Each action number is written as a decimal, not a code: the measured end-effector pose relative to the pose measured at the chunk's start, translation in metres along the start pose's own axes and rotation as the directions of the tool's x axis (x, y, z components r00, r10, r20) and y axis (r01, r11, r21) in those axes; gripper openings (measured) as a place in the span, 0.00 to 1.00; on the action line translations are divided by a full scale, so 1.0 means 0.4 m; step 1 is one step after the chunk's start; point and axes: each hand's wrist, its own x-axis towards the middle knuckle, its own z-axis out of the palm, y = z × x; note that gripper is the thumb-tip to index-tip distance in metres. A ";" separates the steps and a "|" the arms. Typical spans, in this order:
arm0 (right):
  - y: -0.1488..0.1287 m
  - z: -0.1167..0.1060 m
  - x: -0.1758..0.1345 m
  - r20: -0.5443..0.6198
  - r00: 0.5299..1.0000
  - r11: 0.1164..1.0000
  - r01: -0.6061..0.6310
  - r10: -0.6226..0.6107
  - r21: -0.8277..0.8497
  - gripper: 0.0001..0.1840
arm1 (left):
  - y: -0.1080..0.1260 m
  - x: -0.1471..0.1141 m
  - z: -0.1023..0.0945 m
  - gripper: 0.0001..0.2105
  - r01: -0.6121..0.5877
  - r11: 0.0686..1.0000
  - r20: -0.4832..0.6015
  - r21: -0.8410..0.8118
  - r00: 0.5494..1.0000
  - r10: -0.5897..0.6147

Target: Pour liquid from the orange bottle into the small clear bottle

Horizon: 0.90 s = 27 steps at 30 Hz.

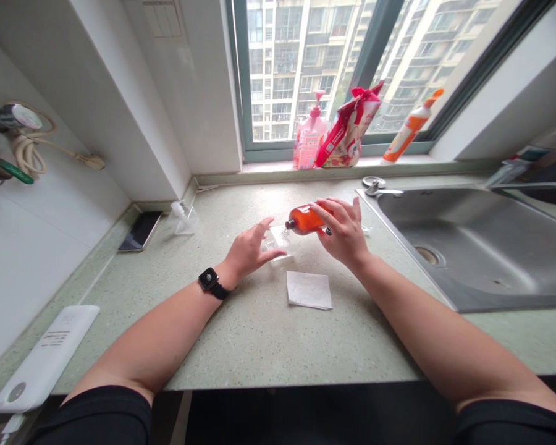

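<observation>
My right hand (343, 232) is wrapped around an amber bottle (308, 219), which is tipped nearly level with its uncapped black-ringed neck pointing left. Under that neck stands a small clear container (282, 238); its exact shape is hard to make out. My left hand (250, 248) is at the container's left side, thumb and fingers spread apart. The thumb reaches along the container's near side, and I cannot tell whether it touches. A folded white tissue (309, 290) lies on the counter just in front of the container.
Left on the counter (241, 334) are a clear pump-top bottle (183, 219), a phone (140, 231) and a white power bank (46, 358). A steel sink (491, 247) is at the right. A pink pump bottle (310, 139), a red bag (349, 133) and an orange-white bottle (410, 130) line the windowsill.
</observation>
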 end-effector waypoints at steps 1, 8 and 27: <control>0.000 0.000 0.000 -0.001 1.000 1.000 0.001 -0.001 0.001 0.43 | 0.001 0.000 -0.001 0.44 0.000 1.000 -0.001 0.001 1.000 0.000; 0.006 0.004 -0.004 0.015 1.000 1.000 -0.003 0.003 0.004 0.46 | 0.001 0.002 -0.002 0.44 -0.001 1.000 0.000 -0.007 1.000 0.001; 0.007 -0.001 -0.002 -0.008 1.000 0.999 0.030 -0.030 -0.020 0.43 | 0.004 0.002 -0.004 0.43 0.015 1.000 0.006 -0.026 1.000 -0.015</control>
